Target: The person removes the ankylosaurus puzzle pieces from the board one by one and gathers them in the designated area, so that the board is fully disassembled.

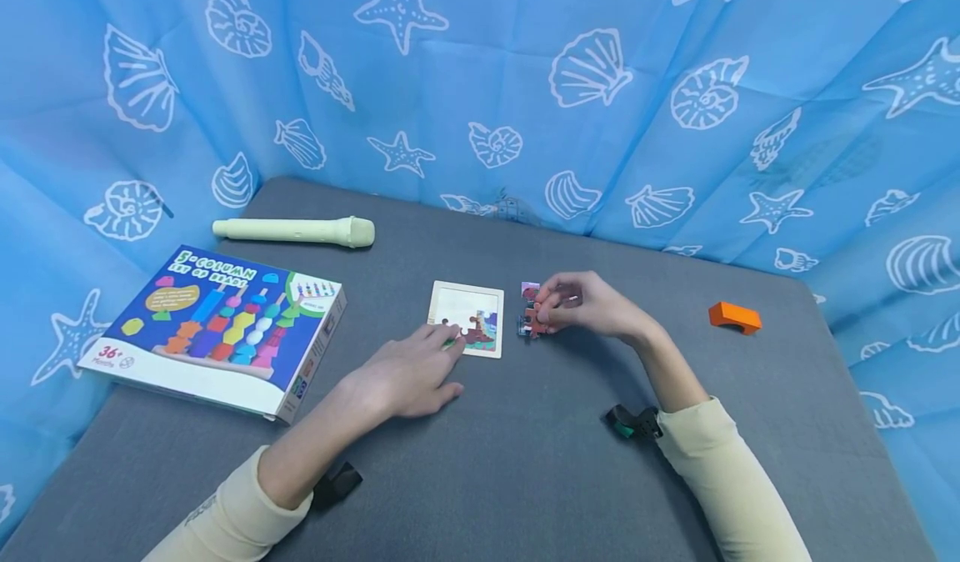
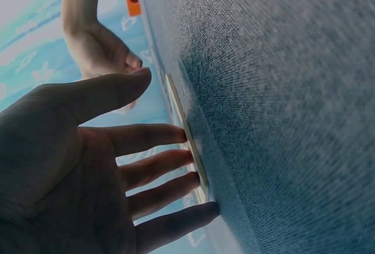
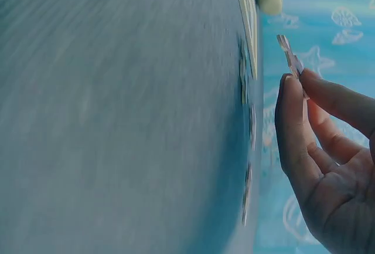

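A square jigsaw tray [image 1: 459,302] lies on the table, with some colourful pieces [image 1: 486,338] fitted along its lower right part. My left hand [image 1: 408,376] rests on the tray's lower left with fingers extended; in the left wrist view its fingertips touch the tray's edge [image 2: 188,134] and the thumb stands apart. To the tray's right, my right hand [image 1: 592,305] pinches a jigsaw piece [image 3: 287,51] between thumb and index finger, raised off the table. Loose jigsaw pieces [image 3: 246,194] lie on the table below it, partly hidden by that hand in the head view.
A boxed bead set [image 1: 217,328] lies at the left, with a pale green toy microphone [image 1: 292,230] behind it. An orange arched block [image 1: 735,318] sits at the right. A blue shell-patterned curtain [image 1: 480,87] hangs behind the grey table [image 1: 525,479].
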`<state>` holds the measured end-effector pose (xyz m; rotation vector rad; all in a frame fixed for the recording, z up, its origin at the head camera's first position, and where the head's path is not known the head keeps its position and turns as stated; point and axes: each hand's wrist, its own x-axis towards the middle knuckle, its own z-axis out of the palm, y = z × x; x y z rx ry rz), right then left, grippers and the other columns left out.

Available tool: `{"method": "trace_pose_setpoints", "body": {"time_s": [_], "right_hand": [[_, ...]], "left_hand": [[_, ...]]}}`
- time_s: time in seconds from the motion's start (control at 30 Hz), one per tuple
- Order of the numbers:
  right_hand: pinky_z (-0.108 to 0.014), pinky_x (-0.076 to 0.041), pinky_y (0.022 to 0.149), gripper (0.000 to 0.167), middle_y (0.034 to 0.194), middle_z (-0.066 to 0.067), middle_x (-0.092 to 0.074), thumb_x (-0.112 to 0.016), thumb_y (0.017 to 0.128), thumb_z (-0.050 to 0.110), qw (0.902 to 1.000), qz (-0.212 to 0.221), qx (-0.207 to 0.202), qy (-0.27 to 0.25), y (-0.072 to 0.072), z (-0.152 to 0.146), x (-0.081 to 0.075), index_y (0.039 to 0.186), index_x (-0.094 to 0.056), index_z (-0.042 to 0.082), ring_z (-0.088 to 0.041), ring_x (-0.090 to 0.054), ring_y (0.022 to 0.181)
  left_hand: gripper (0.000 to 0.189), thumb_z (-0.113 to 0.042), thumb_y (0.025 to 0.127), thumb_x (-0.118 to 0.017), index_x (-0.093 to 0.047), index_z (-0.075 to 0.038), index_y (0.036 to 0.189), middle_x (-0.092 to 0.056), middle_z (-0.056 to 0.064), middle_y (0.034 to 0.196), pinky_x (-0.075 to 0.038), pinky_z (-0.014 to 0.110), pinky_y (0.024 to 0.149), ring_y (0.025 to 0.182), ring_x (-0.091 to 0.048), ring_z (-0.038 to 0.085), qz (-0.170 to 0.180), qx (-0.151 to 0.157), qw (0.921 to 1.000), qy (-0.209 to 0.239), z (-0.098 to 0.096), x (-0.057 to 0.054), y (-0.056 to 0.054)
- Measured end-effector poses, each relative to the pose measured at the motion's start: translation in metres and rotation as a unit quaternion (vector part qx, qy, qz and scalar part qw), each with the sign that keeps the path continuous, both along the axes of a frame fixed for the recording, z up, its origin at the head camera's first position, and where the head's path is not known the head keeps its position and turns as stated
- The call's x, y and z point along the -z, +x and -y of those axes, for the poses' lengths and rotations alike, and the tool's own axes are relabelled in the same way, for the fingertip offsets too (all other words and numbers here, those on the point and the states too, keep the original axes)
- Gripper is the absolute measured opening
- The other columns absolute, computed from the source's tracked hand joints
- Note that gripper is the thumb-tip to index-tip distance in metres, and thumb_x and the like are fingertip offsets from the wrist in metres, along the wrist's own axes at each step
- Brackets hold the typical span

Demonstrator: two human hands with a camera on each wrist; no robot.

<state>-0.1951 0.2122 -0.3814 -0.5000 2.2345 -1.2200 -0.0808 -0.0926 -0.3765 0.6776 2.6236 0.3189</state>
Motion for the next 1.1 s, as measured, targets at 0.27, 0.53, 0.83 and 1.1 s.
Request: {"method": "trace_pose_setpoints", "body": {"time_s": [0.27, 0.53, 0.83, 1.1], "right_hand": [[-0.036, -0.069, 0.084, 0.023, 0.106, -0.025, -0.076, -0.071, 0.101, -0.001, 0.9995, -0.013, 0.013, 0.026, 0.001, -0.035, 0.001, 0.123, -0.068, -0.008, -0.014, -0.077, 0.089], [-0.031, -0.068, 0.082, 0.025, 0.110, -0.025, -0.074, -0.072, 0.101, 0.001, 0.9984, -0.012, 0.013, 0.053, 0.004, -0.049, 0.001, 0.125, -0.070, -0.007, -0.014, -0.075, 0.087], [-0.028, -0.067, 0.079, 0.023, 0.112, -0.021, -0.074, -0.074, 0.101, 0.005, 0.9970, -0.018, -0.006, 0.075, 0.004, -0.047, 0.003, 0.121, -0.073, -0.004, -0.011, -0.073, 0.088], [-0.029, -0.068, 0.080, 0.022, 0.110, -0.022, -0.074, -0.074, 0.101, 0.004, 0.9973, -0.018, 0.008, 0.071, 0.005, -0.048, 0.001, 0.121, -0.073, -0.005, -0.010, -0.073, 0.085]], "left_hand": [[0.069, -0.042, 0.110, -0.063, -0.043, -0.009, 0.167, -0.033, 0.011, 0.179, -0.050, 0.063, 0.120, 0.165, -0.034, 0.034, 0.001, -0.003, 1.0000, -0.001, -0.001, 0.000, 0.000], [0.069, -0.042, 0.110, -0.064, -0.043, -0.009, 0.167, -0.034, 0.012, 0.179, -0.050, 0.062, 0.120, 0.165, -0.034, 0.034, 0.001, -0.004, 1.0000, 0.001, -0.001, -0.001, 0.001], [0.070, -0.044, 0.110, -0.063, -0.043, -0.009, 0.167, -0.034, 0.011, 0.178, -0.051, 0.064, 0.119, 0.165, -0.035, 0.034, -0.003, -0.003, 1.0000, -0.006, -0.001, 0.001, 0.000], [0.070, -0.043, 0.110, -0.063, -0.043, -0.009, 0.167, -0.035, 0.011, 0.178, -0.051, 0.064, 0.118, 0.164, -0.035, 0.033, -0.001, -0.004, 1.0000, 0.000, 0.000, 0.000, -0.001]]}}
